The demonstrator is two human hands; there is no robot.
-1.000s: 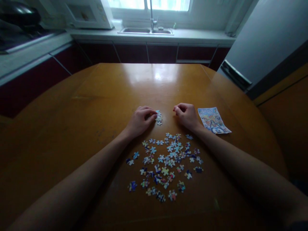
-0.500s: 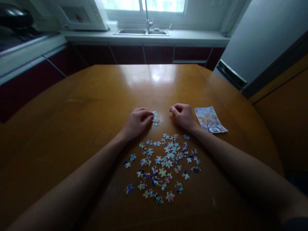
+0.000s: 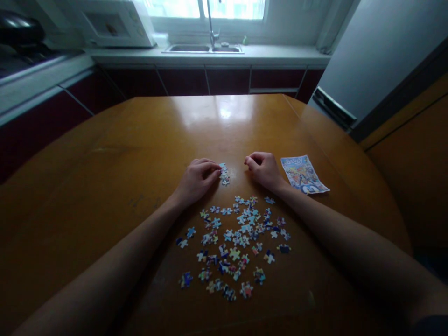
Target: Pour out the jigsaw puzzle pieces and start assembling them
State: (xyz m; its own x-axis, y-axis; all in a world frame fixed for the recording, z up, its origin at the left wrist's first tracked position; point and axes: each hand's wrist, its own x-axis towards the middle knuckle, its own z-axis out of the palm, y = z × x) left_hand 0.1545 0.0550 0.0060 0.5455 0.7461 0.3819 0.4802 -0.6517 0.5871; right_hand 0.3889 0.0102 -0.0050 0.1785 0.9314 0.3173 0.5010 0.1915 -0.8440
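On the table, my left hand [image 3: 198,181] has its thumb and fingertips closed on the left edge of a small strip of joined jigsaw puzzle pieces [image 3: 225,175]. To the right of that strip, and apart from it, is my right hand [image 3: 265,169]. Its fingers are curled into a pinch, and whatever may be between the tips is too small to make out. Loose puzzle pieces [image 3: 247,227] lie scattered between my forearms, many of them light blue, others dark blue or multicoloured. A printed picture sheet [image 3: 304,175] lies just beyond my right wrist.
The wooden table [image 3: 115,163] has rounded sides. Past its far edge stands a counter with a sink [image 3: 192,48] and a white microwave [image 3: 112,25]. A fridge [image 3: 371,51] is at the right, and a stove with a dark pan [image 3: 21,30] at the left.
The view has shifted slightly, so everything sits a little further left. Both hands keep nearly the same pose, the left at the joined pieces and the right pinched beside them.
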